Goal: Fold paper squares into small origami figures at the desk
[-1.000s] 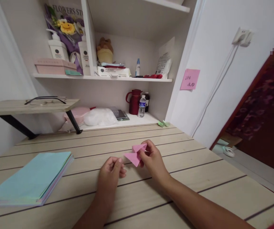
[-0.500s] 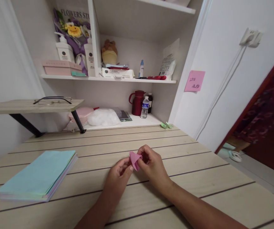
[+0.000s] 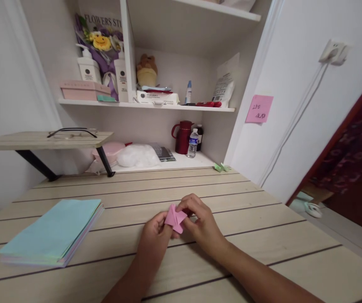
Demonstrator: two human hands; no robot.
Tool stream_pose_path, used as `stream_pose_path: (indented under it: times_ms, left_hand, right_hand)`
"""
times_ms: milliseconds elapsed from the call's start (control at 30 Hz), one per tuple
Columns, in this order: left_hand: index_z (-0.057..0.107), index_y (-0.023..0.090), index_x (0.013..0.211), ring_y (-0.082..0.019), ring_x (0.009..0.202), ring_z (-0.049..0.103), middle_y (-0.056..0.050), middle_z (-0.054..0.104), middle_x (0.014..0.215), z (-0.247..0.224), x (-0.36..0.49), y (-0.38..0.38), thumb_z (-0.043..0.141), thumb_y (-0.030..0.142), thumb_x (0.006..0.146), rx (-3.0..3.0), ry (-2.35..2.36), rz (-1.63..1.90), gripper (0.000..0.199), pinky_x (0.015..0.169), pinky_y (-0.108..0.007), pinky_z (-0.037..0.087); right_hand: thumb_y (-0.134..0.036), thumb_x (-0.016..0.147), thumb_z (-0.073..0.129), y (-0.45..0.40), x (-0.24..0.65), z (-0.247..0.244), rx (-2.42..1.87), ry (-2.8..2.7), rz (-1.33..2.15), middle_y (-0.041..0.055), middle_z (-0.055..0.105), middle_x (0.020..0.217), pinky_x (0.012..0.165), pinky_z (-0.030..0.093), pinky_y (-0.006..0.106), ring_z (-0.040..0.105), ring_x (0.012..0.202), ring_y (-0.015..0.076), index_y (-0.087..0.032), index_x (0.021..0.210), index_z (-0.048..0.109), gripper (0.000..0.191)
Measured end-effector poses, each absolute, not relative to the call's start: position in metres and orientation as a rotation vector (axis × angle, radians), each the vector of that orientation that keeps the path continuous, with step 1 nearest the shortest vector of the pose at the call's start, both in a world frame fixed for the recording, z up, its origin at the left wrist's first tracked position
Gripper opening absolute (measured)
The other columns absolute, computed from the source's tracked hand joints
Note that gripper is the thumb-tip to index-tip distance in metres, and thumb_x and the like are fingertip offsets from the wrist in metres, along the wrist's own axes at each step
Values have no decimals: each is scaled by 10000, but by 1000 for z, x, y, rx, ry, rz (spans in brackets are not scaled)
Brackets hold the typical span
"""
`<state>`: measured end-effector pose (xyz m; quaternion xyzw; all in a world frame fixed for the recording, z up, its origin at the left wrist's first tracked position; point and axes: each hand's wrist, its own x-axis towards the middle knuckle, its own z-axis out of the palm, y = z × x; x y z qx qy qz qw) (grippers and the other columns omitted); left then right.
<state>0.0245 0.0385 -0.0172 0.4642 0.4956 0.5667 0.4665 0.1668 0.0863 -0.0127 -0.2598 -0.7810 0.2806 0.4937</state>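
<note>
A small folded piece of pink paper (image 3: 175,219) is held between both hands, just above the middle of the table. My left hand (image 3: 155,235) pinches its left and lower side with thumb and fingers. At its right edge, my right hand (image 3: 201,219) grips it with bent fingers, the thumb partly hidden behind the knuckles. Several folds and pointed flaps show on the paper. To the left of my hands, a thick stack of coloured paper (image 3: 54,231) with a light blue sheet on top lies on the table.
The slatted wooden table (image 3: 250,252) reaches back to a white shelf unit. Two small folded green papers (image 3: 221,167) lie at its far edge. Glasses (image 3: 72,133) rest on a raised stand (image 3: 101,139) at left. A water bottle (image 3: 192,144) stands beside a red jug (image 3: 183,136).
The pink paper has turned and opened out, so more of its flaps face me. My right fingers have shifted over its upper right edge. The view has moved slightly.
</note>
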Motion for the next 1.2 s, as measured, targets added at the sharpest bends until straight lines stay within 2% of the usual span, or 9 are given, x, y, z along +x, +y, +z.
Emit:
stream_pose_path:
  times_ms: [267,400,500,600,667,800,900,1067,1200]
  left_hand:
    - [665,158,847,-120,558,521,16,610,606,-24,21,42,638,288,675,1146,1164,1357,217,589,-233,403]
    - [671,171,935,-161,748,598,-23,683,786,-25,16,42,708,323,675,1182,927,1324,304,762,-272,438]
    - [681,168,969,-188,847,618,-46,708,867,-22,14,40,677,424,751,1155,884,1334,337,833,-292,427]
    - [699,157,937,-187,828,621,-47,716,837,-22,14,39,672,450,775,1148,988,1338,335,789,-277,433]
    - [707,154,876,-176,758,615,-35,706,759,-25,14,41,722,436,723,1145,1058,1332,321,734,-264,439]
    - [681,160,703,-142,611,566,-4,650,602,-34,12,48,747,444,663,1146,1150,1362,294,638,-246,432]
    - [675,163,689,-131,603,557,-2,653,609,-38,8,51,722,425,692,1145,1228,1404,267,636,-238,433]
    - [708,159,774,-136,612,570,-6,671,645,-28,5,48,722,424,668,1090,1305,1433,286,648,-245,450]
    - [677,166,652,-135,602,570,7,634,582,-19,10,44,708,414,670,1130,1332,1412,251,640,-242,452]
  right_hand:
    - [-50,787,569,90,165,-15,-661,-1768,919,31,581,877,723,447,293,571,856,183,-241,834,728,253]
    - [-63,806,555,94,166,-15,-640,-1729,938,26,572,843,727,443,292,571,825,171,-241,787,742,259]
    - [-70,812,549,95,167,-17,-628,-1744,935,28,568,858,736,444,294,573,831,168,-240,775,742,261]
    - [-72,812,544,94,167,-19,-619,-1781,935,28,568,868,737,445,296,575,829,168,-240,780,742,262]
    - [-71,809,539,93,166,-19,-620,-1807,935,29,577,890,750,444,298,576,853,171,-242,812,741,265]
    - [-99,788,567,90,167,-13,-712,-1757,1129,29,585,1062,694,440,279,554,802,146,-276,1113,654,381]
    - [-143,773,607,90,170,-8,-762,-1670,1368,39,537,1193,667,431,265,538,771,125,-286,1237,554,488]
    - [-247,771,691,93,174,-8,-784,-1606,1519,45,558,1200,804,432,302,573,844,141,-251,1194,577,438]
    - [-402,818,683,92,172,-11,-755,-1513,1598,40,635,1016,815,444,324,599,853,169,-217,1117,620,358]
